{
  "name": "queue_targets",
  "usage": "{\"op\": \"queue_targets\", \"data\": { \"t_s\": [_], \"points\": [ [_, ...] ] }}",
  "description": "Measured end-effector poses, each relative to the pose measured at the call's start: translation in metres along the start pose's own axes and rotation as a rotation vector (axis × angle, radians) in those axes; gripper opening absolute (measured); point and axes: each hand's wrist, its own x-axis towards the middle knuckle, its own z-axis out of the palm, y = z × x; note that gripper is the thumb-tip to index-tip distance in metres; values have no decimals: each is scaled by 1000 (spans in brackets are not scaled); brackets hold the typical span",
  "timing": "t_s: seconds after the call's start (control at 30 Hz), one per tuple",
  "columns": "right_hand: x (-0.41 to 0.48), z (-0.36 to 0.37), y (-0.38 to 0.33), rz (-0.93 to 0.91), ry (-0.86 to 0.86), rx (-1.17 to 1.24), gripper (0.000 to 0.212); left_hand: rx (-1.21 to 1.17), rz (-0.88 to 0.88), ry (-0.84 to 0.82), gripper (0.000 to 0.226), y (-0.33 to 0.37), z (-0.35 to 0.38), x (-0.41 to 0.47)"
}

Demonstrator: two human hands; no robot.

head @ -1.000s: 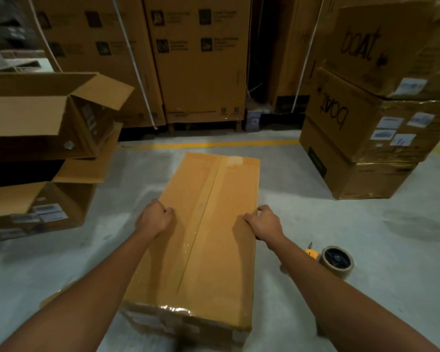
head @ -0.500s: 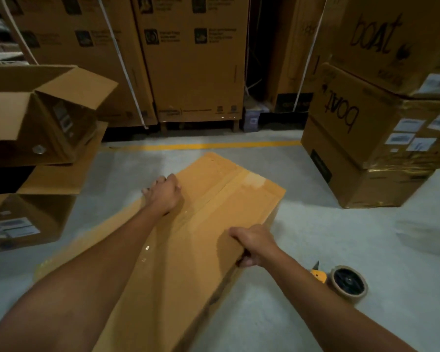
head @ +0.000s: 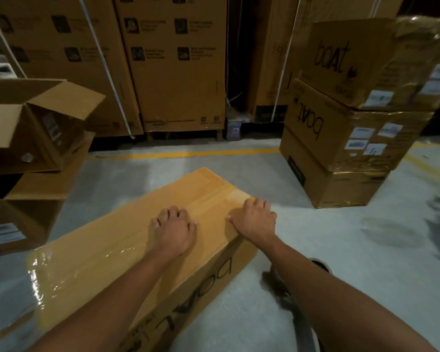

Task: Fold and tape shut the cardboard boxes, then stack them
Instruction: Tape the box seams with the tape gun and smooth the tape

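A long cardboard box (head: 107,260) lies slantwise on the floor, its far end pointing right. Clear tape runs along its top seam and shines at its near left end, and its side toward me shows black "boat" lettering. My left hand (head: 174,231) rests on the top face near the seam, fingertips down on the cardboard. My right hand (head: 255,219) holds the far right corner, fingers bent over the edge and thumb on top. The tape roll (head: 321,264) lies on the floor, mostly hidden behind my right forearm.
Three sealed "boat" boxes (head: 341,148) are stacked at the right. Open-flapped boxes (head: 36,123) are piled at the left. Tall strapped cartons (head: 175,72) line the back behind a yellow floor line (head: 188,154). Bare concrete floor (head: 341,250) lies to the right of the box.
The box has swung round, its far end going right, so its lettered side faces me. My left hand moved from the left edge onto the top; my right hand slid to the far corner.
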Motion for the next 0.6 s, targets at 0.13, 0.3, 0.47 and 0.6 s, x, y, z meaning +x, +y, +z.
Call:
{"op": "queue_targets", "data": {
  "t_s": [0.13, 0.3, 0.47, 0.6],
  "points": [
    [35, 5, 15, -116, -142, 17, 93, 29, -111, 2, 61, 32, 5, -2],
    [36, 9, 25, -101, -162, 28, 95, -17, 106, -126, 105, 42, -3, -5],
    [8, -2, 35, -25, -198, -14, 103, 32, 202, -422, 132, 63, -25, -22],
    [-34, -10, 37, 73, -237, -20, 106, 98, 268, -553, 128, 77, -47, -35]
  ]
}}
